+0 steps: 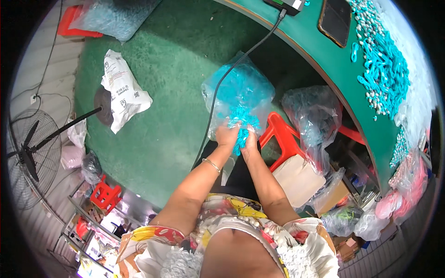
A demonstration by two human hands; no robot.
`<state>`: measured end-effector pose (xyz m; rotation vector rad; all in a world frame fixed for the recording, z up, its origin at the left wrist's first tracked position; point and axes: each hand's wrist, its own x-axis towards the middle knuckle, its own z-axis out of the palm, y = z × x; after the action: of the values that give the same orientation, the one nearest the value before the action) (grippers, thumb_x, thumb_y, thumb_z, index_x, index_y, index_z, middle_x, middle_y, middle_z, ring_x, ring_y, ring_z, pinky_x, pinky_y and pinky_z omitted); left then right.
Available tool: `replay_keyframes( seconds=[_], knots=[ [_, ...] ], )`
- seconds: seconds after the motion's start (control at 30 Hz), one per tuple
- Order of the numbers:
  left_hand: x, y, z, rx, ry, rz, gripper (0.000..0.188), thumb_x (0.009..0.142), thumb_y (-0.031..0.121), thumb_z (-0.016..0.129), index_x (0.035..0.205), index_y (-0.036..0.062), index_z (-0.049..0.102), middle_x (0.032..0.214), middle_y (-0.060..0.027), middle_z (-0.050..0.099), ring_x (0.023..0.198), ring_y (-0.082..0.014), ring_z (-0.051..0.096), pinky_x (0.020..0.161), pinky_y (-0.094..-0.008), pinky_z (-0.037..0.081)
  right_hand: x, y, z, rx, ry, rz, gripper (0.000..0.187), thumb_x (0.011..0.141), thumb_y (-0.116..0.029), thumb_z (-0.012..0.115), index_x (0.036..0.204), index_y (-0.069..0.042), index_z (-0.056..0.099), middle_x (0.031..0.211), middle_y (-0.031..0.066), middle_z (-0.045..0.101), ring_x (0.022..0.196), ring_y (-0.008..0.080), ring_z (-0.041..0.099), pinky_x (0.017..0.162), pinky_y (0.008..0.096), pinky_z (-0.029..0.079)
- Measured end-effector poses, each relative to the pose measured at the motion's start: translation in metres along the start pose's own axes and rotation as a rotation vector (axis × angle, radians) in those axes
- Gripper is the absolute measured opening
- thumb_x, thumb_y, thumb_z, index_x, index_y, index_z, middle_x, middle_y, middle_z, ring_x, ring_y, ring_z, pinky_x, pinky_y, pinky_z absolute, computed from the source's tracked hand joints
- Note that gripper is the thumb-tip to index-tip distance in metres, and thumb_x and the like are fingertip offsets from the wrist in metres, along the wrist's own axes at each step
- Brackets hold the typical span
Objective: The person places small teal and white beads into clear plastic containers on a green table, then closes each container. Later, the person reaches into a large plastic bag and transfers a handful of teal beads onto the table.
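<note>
Both my hands are low in front of me, at the mouth of a see-through plastic bag (252, 90) full of turquoise cords. A bunch of turquoise cord loops (241, 138) lies between them, partly inside the bag. From the left side, my left hand (227, 135) closes on the bunch, a bangle on its wrist. My right hand (251, 141) grips it from the right. Some fingertips are hidden by the cords and the bag film.
A black cable (217, 92) hangs across from a device on the green table (320, 60). Turquoise cords with beads (384, 74) are heaped there, beside a phone (334, 21). Right of the bag stand a red stool (280, 139) and another filled bag (313, 113). A fan (34, 153) is far left.
</note>
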<state>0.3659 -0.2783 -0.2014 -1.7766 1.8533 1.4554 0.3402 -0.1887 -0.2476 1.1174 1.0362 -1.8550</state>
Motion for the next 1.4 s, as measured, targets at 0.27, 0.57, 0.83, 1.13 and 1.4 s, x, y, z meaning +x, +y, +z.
replay_keyframes(
  seconds=[0.27,0.57,0.83,1.13,1.4],
  knots=[
    [-0.001,-0.034,-0.001,-0.080,-0.002,0.100,0.057,0.076,0.036,0.075,0.118,-0.0015,0.065,0.112,-0.0254,0.066,0.105,-0.0366,0.065,0.090,-0.0430,0.049,-0.021,-0.001,-0.004,-0.057,-0.054,-0.048,0.034,0.092,-0.023,0.062,0.121,-0.007,0.056,0.108,0.0068,0.065,0.093,0.0214,0.066,0.082,0.0381,0.055],
    [0.013,0.014,-0.004,-0.212,-0.001,0.204,0.044,0.079,0.024,0.073,0.113,-0.0031,0.067,0.108,-0.0195,0.069,0.098,-0.0289,0.066,0.087,-0.0402,0.049,-0.018,-0.017,0.033,0.003,-0.024,-0.163,0.037,0.088,-0.026,0.066,0.119,-0.009,0.053,0.101,0.0080,0.065,0.087,0.0217,0.067,0.073,0.0403,0.057],
    [-0.022,0.053,-0.027,-0.268,-0.024,0.171,0.031,0.080,0.021,0.071,0.102,-0.0005,0.071,0.091,-0.0145,0.073,0.079,-0.0210,0.067,0.075,-0.0383,0.052,-0.028,-0.018,0.040,0.000,-0.059,-0.130,0.028,0.082,-0.020,0.067,0.106,-0.006,0.062,0.087,0.0070,0.067,0.074,0.0212,0.067,0.065,0.0378,0.057],
    [-0.022,0.042,-0.025,-0.214,-0.073,0.135,0.027,0.083,0.018,0.069,0.104,0.0010,0.070,0.095,-0.0115,0.072,0.082,-0.0204,0.067,0.076,-0.0379,0.052,-0.007,-0.002,0.013,-0.040,-0.089,-0.102,0.039,0.082,-0.022,0.070,0.115,-0.006,0.056,0.097,0.0100,0.064,0.084,0.0213,0.066,0.070,0.0399,0.057],
    [-0.027,0.041,-0.034,-0.387,-0.128,0.182,0.030,0.088,0.012,0.065,0.115,0.0015,0.067,0.106,-0.0070,0.069,0.094,-0.0163,0.064,0.085,-0.0339,0.052,-0.027,-0.016,0.032,0.044,-0.183,-0.161,0.044,0.084,-0.015,0.066,0.124,-0.009,0.051,0.111,0.0111,0.063,0.095,0.0273,0.065,0.081,0.0446,0.056]
  ],
)
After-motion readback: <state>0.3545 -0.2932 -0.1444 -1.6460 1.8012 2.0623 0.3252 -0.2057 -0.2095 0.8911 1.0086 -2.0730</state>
